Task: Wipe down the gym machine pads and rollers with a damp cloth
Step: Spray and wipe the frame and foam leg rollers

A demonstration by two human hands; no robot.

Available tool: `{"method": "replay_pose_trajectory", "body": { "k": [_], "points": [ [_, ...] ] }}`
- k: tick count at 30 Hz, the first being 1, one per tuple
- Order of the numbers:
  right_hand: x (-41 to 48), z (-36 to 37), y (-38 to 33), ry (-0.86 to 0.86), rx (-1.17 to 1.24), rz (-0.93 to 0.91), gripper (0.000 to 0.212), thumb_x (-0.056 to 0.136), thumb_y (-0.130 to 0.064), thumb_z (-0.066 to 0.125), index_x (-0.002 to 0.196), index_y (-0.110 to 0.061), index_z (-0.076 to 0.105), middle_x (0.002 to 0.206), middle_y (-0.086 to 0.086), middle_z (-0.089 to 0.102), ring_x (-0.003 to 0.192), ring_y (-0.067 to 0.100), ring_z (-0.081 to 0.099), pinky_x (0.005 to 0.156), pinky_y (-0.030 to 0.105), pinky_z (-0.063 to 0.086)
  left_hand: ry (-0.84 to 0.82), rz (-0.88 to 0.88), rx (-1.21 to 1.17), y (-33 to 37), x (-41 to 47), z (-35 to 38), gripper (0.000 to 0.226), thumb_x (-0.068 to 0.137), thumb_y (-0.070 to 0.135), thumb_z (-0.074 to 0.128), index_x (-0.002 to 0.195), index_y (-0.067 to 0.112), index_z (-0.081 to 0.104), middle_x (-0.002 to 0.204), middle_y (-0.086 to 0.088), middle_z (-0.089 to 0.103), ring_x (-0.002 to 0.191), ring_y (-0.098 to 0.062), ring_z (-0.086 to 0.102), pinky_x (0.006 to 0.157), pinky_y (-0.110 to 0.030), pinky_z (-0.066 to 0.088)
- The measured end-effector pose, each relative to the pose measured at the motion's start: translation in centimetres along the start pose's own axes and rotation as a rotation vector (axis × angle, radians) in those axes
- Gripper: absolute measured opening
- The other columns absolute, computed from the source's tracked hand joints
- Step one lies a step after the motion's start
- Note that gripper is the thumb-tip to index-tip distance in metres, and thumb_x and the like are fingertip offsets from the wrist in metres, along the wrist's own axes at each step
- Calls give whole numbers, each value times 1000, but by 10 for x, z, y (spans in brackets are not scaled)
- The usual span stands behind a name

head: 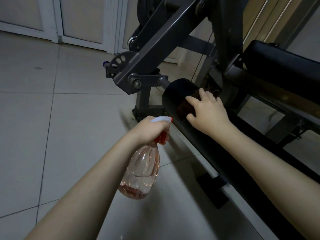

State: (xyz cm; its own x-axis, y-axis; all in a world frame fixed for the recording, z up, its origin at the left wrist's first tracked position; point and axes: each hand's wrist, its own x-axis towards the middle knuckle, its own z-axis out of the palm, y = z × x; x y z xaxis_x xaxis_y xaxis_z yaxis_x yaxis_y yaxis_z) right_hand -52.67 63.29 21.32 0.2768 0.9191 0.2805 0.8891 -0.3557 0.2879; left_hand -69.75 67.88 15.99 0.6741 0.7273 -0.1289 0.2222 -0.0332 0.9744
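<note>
A black foam roller (178,94) sticks out from the grey steel arm of the gym machine (149,54). My right hand (207,110) lies on the roller with fingers spread, pressing a dark brown cloth (185,108) against it; most of the cloth is hidden under the palm. My left hand (150,130) grips the red-and-white trigger head of a clear spray bottle (142,170), held low beside the roller, with pinkish liquid in its bottom. A black seat pad (284,64) sits higher at the right.
Pale floor tiles (60,118) spread to the left and front. White door panels (52,19) stand at the back. The machine's base rail (216,174) runs diagonally along the floor under my right forearm. A perforated adjustment disc (117,63) and a cable hang by the arm.
</note>
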Motion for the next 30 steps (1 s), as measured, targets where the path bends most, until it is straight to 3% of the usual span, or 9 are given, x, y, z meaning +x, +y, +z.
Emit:
{"method": "replay_pose_trajectory", "body": {
  "k": [2,4,11,18,22,25,30],
  "points": [
    [7,5,-8,-35,-39,61,73,83,-67,47,145,-34,28,157,18,2,143,40,2,111,61,6,-12,3,13,-1,1,1,13,95,26,49,91,23,61,94,-15,73,78,-19,66,66,-29,48],
    [18,9,-18,-37,-53,120,78,81,-74,41,146,-34,24,156,22,0,142,45,0,109,65,3,-13,9,28,-3,2,3,12,95,25,49,89,27,59,94,-14,73,78,-19,66,64,-28,47],
    [-11,9,4,94,-96,15,54,92,-37,51,143,-29,34,146,17,33,134,36,30,112,53,20,-40,4,5,-2,4,10,14,94,24,50,89,21,62,82,-9,70,72,-17,65,61,-24,48],
    [-11,4,2,46,-42,20,53,92,-34,52,142,-28,37,147,19,31,135,37,28,114,53,17,-57,-3,37,4,-3,13,17,92,21,50,81,28,61,84,-10,70,74,-20,63,69,-30,44],
    [-16,-2,9,20,2,-5,49,93,-28,52,141,-27,40,147,16,31,136,34,27,115,49,19,-67,1,48,9,-10,14,18,93,20,49,81,21,63,83,-11,69,74,-19,62,62,-24,47],
    [-28,-8,17,20,60,-7,49,92,-23,54,139,-25,43,147,11,35,137,29,28,115,45,23,-84,12,21,13,-14,15,20,92,14,49,89,1,64,82,-13,67,71,-19,60,51,-15,45],
    [-47,-7,39,82,213,24,46,89,-20,57,134,-25,49,143,4,41,134,26,34,109,43,35,-151,45,39,14,-19,17,26,93,14,49,100,-6,63,80,-14,67,72,-21,60,64,-28,41]
  ]
}}
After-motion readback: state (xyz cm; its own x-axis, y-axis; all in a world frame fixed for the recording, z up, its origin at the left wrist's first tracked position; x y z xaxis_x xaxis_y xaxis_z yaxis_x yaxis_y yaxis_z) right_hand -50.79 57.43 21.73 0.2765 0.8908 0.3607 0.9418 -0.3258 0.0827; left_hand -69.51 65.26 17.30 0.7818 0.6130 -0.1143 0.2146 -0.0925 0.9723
